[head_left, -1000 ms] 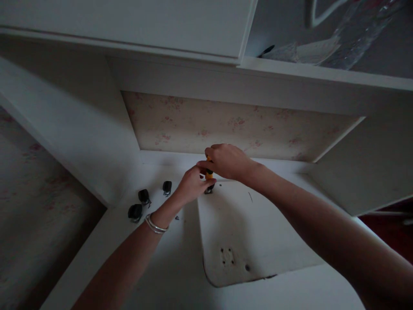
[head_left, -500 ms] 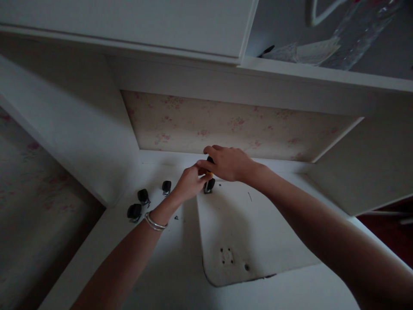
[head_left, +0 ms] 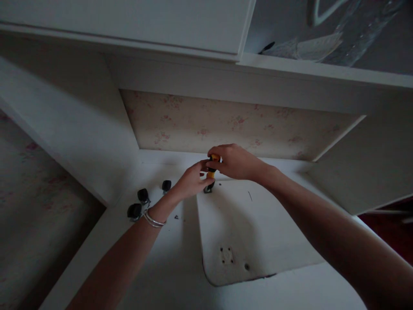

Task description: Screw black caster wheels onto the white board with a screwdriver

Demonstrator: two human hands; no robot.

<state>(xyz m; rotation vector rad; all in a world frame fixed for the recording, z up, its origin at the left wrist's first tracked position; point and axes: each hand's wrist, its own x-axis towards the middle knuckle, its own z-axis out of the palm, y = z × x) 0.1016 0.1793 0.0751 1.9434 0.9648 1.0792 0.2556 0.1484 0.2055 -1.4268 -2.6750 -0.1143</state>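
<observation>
A screwdriver [head_left: 211,175] with a yellow and black handle stands nearly upright over a black caster [head_left: 209,188] at the far left corner of a white board [head_left: 232,224]. My right hand [head_left: 238,161] grips the upper part of the handle between thumb and fingers. Lower down, the thumb and fingers of my left hand [head_left: 190,181] close around the screwdriver just above the caster. The screwdriver's tip is hidden. Nearer on the board are a mark with several screw holes [head_left: 226,255] and a single round hole [head_left: 247,267].
Three loose black casters [head_left: 134,211] lie on the white surface left of the board, near a small dark piece [head_left: 176,217]. A white cabinet [head_left: 129,26] overhangs the work, with a plastic bottle [head_left: 364,34] on its shelf. White panels rise on both sides.
My right hand has shifted slightly right and turned on the handle, so more of its yellow top shows. My left hand stays at the lower part of the screwdriver.
</observation>
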